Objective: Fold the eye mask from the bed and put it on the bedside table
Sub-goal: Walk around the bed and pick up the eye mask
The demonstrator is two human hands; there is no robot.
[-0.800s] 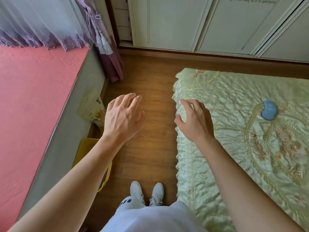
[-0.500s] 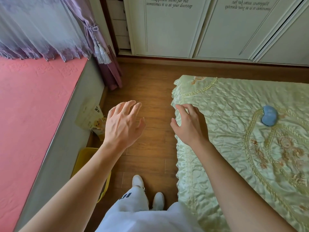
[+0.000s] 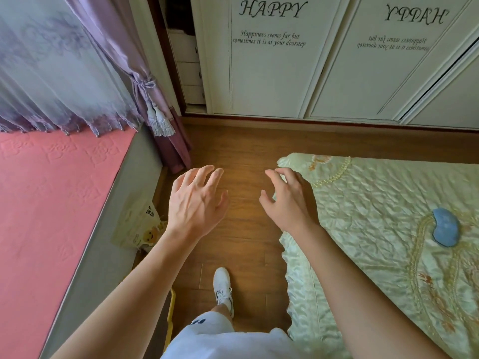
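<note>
the bed (image 3: 375, 203), under a pale green quilted cover, fills the right side. one small blue eye mask (image 3: 446, 227) lies flat on it, bean-shaped and unfolded, well apart from both hands. the left hand (image 3: 195, 203) hovers over the wooden floor (image 3: 241, 151), the right hand (image 3: 287, 200) over the bed's edge, each grip spread and empty. since earlier, only one white shoe (image 3: 222, 283) shows.

A home bedroom: quilted bed (image 3: 375, 203), tasselled curtains (image 3: 77, 73), lettered wardrobe doors (image 3: 267, 73).

soft daylight; wide-angle bending at edges; slight blur
</note>
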